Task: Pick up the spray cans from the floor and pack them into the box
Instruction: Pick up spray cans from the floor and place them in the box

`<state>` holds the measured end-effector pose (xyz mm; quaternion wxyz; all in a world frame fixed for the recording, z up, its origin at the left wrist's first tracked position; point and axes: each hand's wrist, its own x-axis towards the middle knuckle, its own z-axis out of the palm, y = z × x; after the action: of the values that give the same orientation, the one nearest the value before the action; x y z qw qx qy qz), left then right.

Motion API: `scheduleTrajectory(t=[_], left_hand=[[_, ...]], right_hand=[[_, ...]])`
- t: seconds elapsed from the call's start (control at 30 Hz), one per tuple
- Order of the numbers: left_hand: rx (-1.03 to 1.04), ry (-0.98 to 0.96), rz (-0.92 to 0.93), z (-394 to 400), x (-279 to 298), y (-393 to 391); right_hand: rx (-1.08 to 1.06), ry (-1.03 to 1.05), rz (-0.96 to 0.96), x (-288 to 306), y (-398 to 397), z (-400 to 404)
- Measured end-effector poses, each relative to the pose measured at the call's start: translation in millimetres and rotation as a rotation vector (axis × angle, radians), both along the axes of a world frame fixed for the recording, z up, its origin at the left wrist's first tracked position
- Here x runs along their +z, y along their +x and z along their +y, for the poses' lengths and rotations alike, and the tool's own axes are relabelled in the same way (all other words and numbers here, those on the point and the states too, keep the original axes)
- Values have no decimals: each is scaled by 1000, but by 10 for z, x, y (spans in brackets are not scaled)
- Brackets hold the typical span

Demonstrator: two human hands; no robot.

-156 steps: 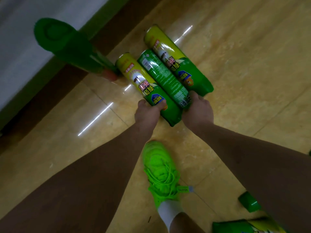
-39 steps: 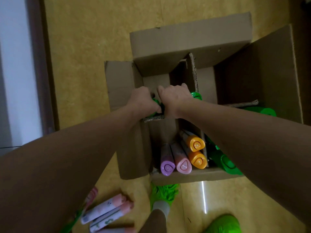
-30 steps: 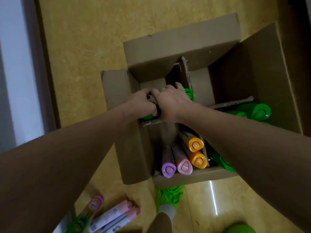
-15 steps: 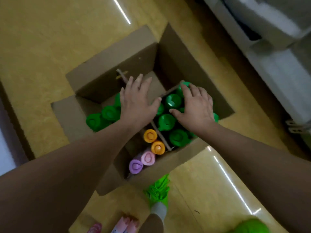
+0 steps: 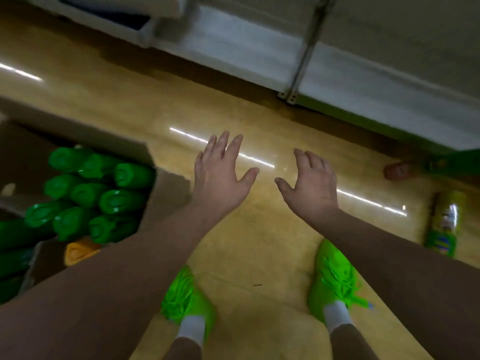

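Can (image 5: 442, 224) on floor, right of empty right hand (image 5: 310, 185)

We saw a glossy yellow floor (image 5: 254, 229) with streaks of reflected light. Two bright green sneakers (image 5: 332, 279) with white socks stood on it, apart. A grey-white cabinet base (image 5: 259, 50) ran along the far edge, a metal post (image 5: 302, 55) bolted beside it.

Green-capped spray cans (image 5: 88, 196), brown box (image 5: 166, 193) (neon-green shoes (image 5: 335, 279)).

Left hand (image 5: 220, 178) and right hand (image 5: 309, 185) spread, empty.
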<state>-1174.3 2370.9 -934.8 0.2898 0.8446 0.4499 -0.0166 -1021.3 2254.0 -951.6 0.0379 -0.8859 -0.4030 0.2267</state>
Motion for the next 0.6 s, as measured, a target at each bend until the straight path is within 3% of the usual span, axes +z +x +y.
scheduleTrajectory(t=[0.23, 0.47, 0.6], left_hand=[[-187, -168, 46, -1070, -411, 1375], [-403, -287, 80, -2327, -757, 2525], [-366, -394, 111, -3000, -945, 3090]], right_hand=[[-385, -95, -2, -380, 1117, -1566], [-791, -173, 29, -642, 1747, -3179], [-954, -233, 70, -907, 1952, -3978]])
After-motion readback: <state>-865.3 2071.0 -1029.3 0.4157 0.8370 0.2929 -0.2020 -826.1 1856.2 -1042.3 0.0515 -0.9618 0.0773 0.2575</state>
